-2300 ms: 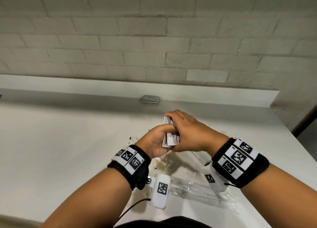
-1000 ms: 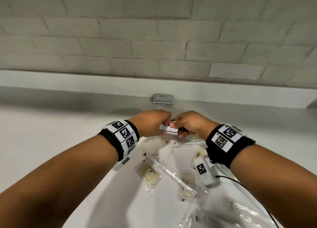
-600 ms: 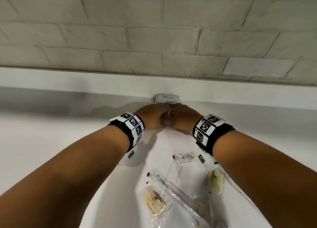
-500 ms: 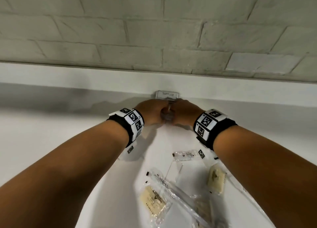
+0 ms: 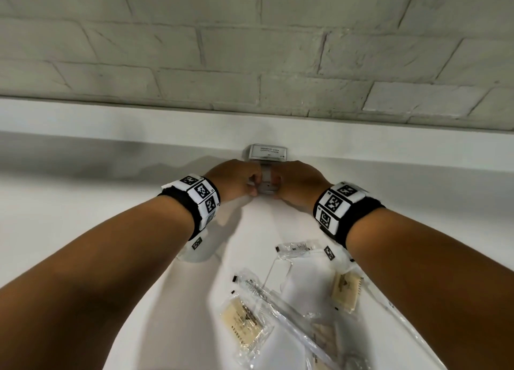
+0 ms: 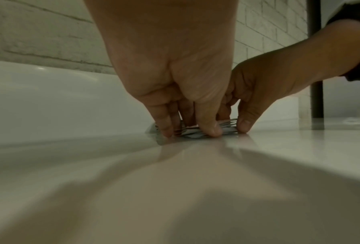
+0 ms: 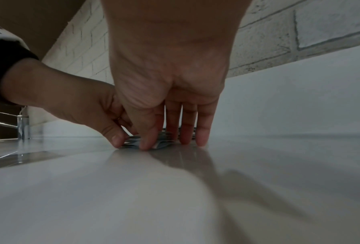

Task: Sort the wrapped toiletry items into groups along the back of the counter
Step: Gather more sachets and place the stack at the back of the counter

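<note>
Head view: both hands meet at the back of the counter (image 5: 83, 230), at 12 o'clock from the person. The left hand (image 5: 236, 179) and right hand (image 5: 299, 183) pinch a small stack of sachets (image 5: 267, 182) from opposite sides; the stack lies flat on the counter between the fingertips, its long axis running toward the backsplash (image 5: 111, 127). Directly at 12 o'clock from the stack, just beside it and against the backsplash, lies a labelled sachet pile (image 5: 268, 152); its top face reads "SHAMPOO WITH CONDITIONER". Smaller print below is too small to read. Both hands are equally near. At 6 o'clock, well apart, lie unsorted clear-wrapped items (image 5: 278, 314); their print is illegible. Left wrist view: the left hand (image 6: 174, 92) has its thumb and fingers curled down onto the stack of sachets (image 6: 197, 131), fingertips touching the counter; the right hand (image 6: 264, 92) grips the stack's 3 o'clock end. Right wrist view: the right hand (image 7: 170, 99) presses thumb and fingers around the stack of sachets (image 7: 147, 143), and the left hand (image 7: 80, 105) grips the 9 o'clock end. A chrome faucet (image 7: 23, 127) stands at 9 o'clock. Judgement: the release calls for squaring the stack against the labelled pile.
</note>
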A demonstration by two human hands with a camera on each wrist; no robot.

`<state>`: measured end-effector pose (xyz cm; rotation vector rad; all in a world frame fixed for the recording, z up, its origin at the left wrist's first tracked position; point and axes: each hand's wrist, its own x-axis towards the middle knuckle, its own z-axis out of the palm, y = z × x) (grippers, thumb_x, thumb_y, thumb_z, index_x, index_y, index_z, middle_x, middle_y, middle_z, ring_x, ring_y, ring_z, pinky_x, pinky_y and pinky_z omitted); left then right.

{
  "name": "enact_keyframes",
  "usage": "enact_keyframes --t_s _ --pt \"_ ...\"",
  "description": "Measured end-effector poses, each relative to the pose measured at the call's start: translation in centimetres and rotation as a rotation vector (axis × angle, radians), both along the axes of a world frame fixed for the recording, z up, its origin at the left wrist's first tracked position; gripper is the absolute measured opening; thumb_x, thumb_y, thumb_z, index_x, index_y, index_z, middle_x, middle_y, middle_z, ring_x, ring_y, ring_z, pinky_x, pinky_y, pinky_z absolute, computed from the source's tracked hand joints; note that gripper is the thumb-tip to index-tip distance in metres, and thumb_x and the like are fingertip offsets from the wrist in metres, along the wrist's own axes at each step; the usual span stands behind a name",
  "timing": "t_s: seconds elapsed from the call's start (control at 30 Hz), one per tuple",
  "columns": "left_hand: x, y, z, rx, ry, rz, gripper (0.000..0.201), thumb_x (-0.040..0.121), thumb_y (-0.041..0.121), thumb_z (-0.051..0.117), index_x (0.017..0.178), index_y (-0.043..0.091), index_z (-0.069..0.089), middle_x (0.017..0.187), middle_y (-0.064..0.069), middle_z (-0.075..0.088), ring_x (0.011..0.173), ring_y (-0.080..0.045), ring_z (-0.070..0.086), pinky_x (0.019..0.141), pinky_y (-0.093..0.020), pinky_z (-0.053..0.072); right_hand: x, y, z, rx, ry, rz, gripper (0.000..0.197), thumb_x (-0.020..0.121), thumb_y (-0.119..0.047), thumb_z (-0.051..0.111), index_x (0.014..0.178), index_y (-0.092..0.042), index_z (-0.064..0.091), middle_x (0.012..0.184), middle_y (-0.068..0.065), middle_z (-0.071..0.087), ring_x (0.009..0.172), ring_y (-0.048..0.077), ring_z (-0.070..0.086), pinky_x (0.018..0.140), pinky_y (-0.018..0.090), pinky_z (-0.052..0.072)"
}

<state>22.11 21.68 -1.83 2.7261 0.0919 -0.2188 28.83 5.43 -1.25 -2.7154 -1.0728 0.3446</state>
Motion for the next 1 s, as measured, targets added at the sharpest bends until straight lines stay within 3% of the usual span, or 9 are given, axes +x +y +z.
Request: enact_keyframes --t_s 0.1,0.23,0.73,0.9,1.0 --pt "0.1 0.0 -0.2 0.023 0.001 -0.013 0.019 0.078 0.027 0.070 0.093 0.024 0.059 0.098 0.001 0.064 0.092 -0.023 0.059 0.076 -0.028 0.042 0.0 0.0 0.0 -0.038 -0.022 0.027 0.019 0.078 -0.025 0.064 0.092 -0.024 0.052 0.107 0.002 0.064 0.098 0.026 0.062 0.073 0.030 0.046" --pt "0.1 0.1 0.1 0.003 -0.022 -0.025 0.032 0.073 0.027 0.075 0.097 0.021 0.054 0.098 0.000 0.062 0.089 -0.023 0.058 0.073 -0.030 0.043 0.1 0.0 -0.1 -0.025 -0.012 0.023 0.041 0.078 -0.027 0.067 0.112 -0.020 0.045 0.112 0.001 0.060 0.101 0.026 0.058 0.073 0.031 0.043" --pt "0.5 -0.1 0.5 -0.039 0.029 -0.046 0.057 0.066 0.028 0.077 0.109 0.024 0.040 0.104 0.001 0.062 0.096 -0.022 0.062 0.086 -0.041 0.051 0.5 -0.1 -0.1 -0.021 0.031 0.012 0.068 0.069 -0.029 0.076 0.126 -0.022 0.040 0.117 0.002 0.061 0.106 0.026 0.059 0.084 0.037 0.050" --pt "-0.1 -0.5 1.1 -0.081 -0.022 -0.028 0.069 0.067 0.027 0.081 0.122 0.022 0.041 0.120 0.005 0.051 0.107 -0.015 0.055 0.087 -0.027 0.044 1.6 -1.2 1.3 0.054 0.285 -0.005 0.085 0.063 -0.023 0.084 0.133 -0.021 0.035 0.120 0.005 0.060 0.105 0.025 0.060 0.089 0.034 0.048" --pt "-1.5 -0.6 2.5 -0.084 -0.167 0.017 0.060 0.072 0.033 0.078 0.121 0.021 0.045 0.123 0.001 0.050 0.110 -0.018 0.054 0.090 -0.033 0.046 1.8 -3.2 2.9 0.125 0.321 -0.039 0.073 0.074 -0.023 0.079 0.136 -0.021 0.040 0.131 0.006 0.055 0.113 0.025 0.057 0.096 0.034 0.046"
